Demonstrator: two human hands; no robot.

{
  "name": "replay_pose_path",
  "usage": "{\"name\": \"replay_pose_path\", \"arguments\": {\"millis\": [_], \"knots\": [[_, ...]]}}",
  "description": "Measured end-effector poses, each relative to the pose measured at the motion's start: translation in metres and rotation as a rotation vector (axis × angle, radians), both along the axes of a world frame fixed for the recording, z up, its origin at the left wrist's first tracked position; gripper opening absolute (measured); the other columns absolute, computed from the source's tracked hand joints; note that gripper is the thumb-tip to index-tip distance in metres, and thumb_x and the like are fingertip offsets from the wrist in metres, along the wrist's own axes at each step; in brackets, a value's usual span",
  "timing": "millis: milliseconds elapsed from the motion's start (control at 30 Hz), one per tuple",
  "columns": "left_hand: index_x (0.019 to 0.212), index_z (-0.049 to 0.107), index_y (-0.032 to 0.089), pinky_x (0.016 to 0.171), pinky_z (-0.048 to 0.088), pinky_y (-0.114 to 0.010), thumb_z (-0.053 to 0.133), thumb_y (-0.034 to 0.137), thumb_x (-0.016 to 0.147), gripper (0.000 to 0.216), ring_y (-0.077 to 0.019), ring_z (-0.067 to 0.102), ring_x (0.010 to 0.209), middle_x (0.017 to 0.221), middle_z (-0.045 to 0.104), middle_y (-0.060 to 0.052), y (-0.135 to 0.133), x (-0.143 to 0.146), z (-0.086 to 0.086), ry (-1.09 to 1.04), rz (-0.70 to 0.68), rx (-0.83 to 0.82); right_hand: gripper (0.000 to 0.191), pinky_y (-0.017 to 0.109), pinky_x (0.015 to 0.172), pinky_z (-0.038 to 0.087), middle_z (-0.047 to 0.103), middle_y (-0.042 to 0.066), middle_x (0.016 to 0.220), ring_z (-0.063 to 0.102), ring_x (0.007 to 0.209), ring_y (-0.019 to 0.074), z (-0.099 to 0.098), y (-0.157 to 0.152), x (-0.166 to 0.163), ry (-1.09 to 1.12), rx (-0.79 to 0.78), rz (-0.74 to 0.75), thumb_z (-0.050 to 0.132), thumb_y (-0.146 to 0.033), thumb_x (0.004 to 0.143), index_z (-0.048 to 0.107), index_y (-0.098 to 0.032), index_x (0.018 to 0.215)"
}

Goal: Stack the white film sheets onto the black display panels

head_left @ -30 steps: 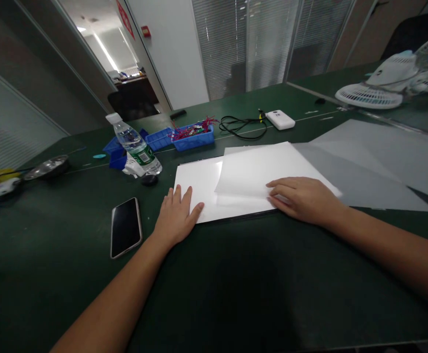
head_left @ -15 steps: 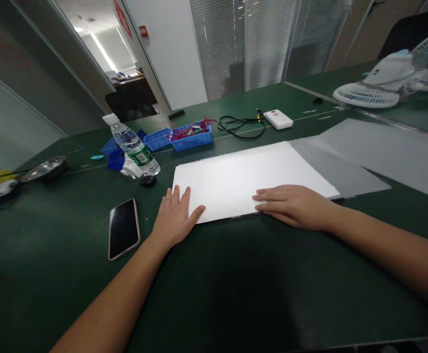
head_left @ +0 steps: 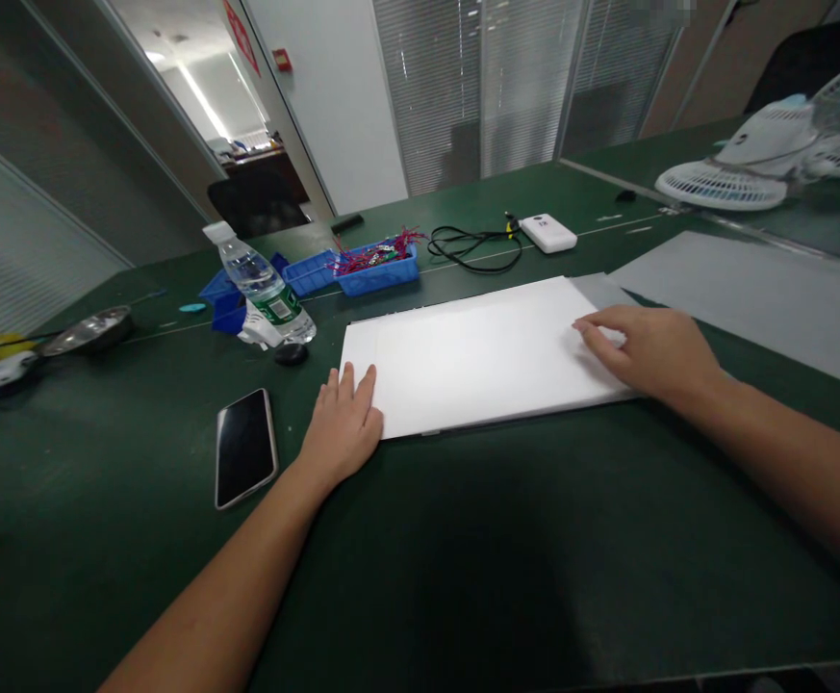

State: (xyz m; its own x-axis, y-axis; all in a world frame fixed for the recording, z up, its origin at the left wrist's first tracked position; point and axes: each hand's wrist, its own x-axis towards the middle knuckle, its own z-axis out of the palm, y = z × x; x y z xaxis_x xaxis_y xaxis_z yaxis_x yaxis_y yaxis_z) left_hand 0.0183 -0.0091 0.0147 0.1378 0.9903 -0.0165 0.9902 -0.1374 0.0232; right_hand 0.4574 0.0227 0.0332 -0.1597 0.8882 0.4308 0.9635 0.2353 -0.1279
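A bright white rectangular sheet [head_left: 463, 356] lies on the green table, with a thin dark edge showing beneath its near side. My left hand [head_left: 342, 423] rests flat on its near left corner, fingers spread, holding nothing. Over the right end of the sheet is my right hand [head_left: 654, 351], its fingers curled and the thumb and forefinger tips close together. Whatever may be between them is hidden. Part of a grey sheet [head_left: 599, 287] shows behind the white one, partly covered by my right hand.
Left of my left hand lie a phone [head_left: 246, 448], a black mouse-like object [head_left: 291, 354] and a tilted water bottle [head_left: 261, 289]. Farther back are a blue tray [head_left: 380, 277] of red wires, a black cable [head_left: 473, 252], a white power bank [head_left: 547, 233], a large grey sheet [head_left: 766, 289] and a fan [head_left: 723, 185].
My right hand has moved right and away from me, and its fingers have curled. Less of the nearer grey sheet shows at the right. My left thumb has drawn in toward the fingers.
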Motion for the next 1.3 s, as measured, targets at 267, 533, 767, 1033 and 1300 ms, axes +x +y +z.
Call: {"name": "replay_pose_path", "arguments": {"millis": [267, 533, 767, 1033, 1300], "knots": [[0.173, 0.034, 0.009, 0.136, 0.024, -0.063, 0.028, 0.061, 0.11, 0.082, -0.0469, 0.019, 0.17, 0.182, 0.026, -0.024, 0.001, -0.001, -0.002, -0.049, 0.01, 0.01, 0.062, 0.048, 0.083, 0.056, 0.083, 0.014, 0.119, 0.077, 0.097, 0.0354, 0.005, 0.01, 0.012, -0.072, -0.284, -0.066, 0.041, -0.057, 0.107, 0.086, -0.019, 0.124], [0.172, 0.033, 0.004, 0.137, 0.024, -0.062, 0.048, 0.036, 0.099, 0.081, -0.0434, 0.02, 0.17, 0.181, 0.029, -0.024, 0.007, -0.006, 0.001, -0.188, 0.029, -0.014, 0.059, 0.062, 0.104, 0.059, 0.08, 0.013, 0.133, 0.075, 0.122, 0.0417, -0.009, 0.011, 0.008, 0.044, -0.229, 0.193, 0.045, -0.057, 0.106, 0.084, -0.018, 0.126], [0.169, 0.039, 0.001, 0.138, 0.022, -0.061, 0.046, 0.04, 0.102, 0.079, -0.0406, 0.022, 0.17, 0.179, 0.032, -0.025, 0.01, -0.005, 0.005, -0.313, 0.089, 0.0, 0.047, 0.062, 0.117, 0.054, 0.076, 0.01, 0.141, 0.069, 0.137, 0.0363, -0.019, 0.016, 0.013, 0.155, -0.231, 0.422, 0.055, -0.053, 0.105, 0.085, -0.025, 0.126], [0.169, 0.037, -0.001, 0.139, 0.014, -0.061, 0.035, 0.06, 0.108, 0.086, -0.0385, 0.021, 0.171, 0.179, 0.029, -0.029, 0.012, -0.007, -0.002, -0.306, 0.021, 0.01, 0.05, 0.069, 0.121, 0.048, 0.075, 0.011, 0.143, 0.067, 0.139, 0.0379, -0.017, 0.015, 0.011, 0.16, -0.211, 0.455, 0.053, -0.056, 0.106, 0.081, -0.026, 0.135], [0.168, 0.044, 0.008, 0.139, 0.018, -0.056, 0.049, 0.063, 0.104, 0.084, -0.0357, 0.025, 0.17, 0.18, 0.028, -0.024, 0.014, -0.016, -0.002, -0.51, 0.058, 0.035, 0.053, 0.069, 0.124, 0.045, 0.072, 0.009, 0.149, 0.063, 0.144, 0.0378, -0.02, 0.016, 0.011, 0.158, -0.236, 0.473, 0.054, -0.058, 0.106, 0.077, -0.029, 0.143]]}}
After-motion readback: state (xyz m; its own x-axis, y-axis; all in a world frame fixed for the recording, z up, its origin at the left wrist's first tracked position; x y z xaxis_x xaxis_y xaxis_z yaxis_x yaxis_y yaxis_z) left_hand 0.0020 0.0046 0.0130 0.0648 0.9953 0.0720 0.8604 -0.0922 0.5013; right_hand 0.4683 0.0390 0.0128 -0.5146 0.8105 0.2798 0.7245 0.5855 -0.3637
